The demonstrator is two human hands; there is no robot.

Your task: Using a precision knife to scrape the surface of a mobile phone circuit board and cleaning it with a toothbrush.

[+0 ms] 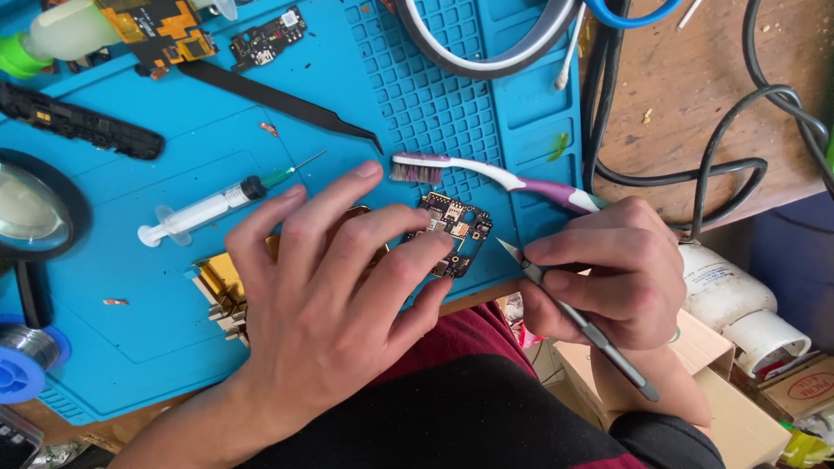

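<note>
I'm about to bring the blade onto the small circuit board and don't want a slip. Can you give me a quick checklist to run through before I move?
1. Circuit board pinned: ok, left hand fingertips rest on its edge.
2. Scalpel grip: ok, right hand holds it pen-style.
3. Blade tip off the board: ok, just right of it.
4. Left fingers clear of the blade: not ok, they lie close.
5. Toothbrush out of the way: ok, above the board.
6. Board flat on the blue mat: cannot tell.

above fingers: toothbrush [495, 176] and tweezers [278, 100] are blocking
left of fingers: syringe [204, 209] is lying; bare mat [95, 252] is stretching beyond
</note>
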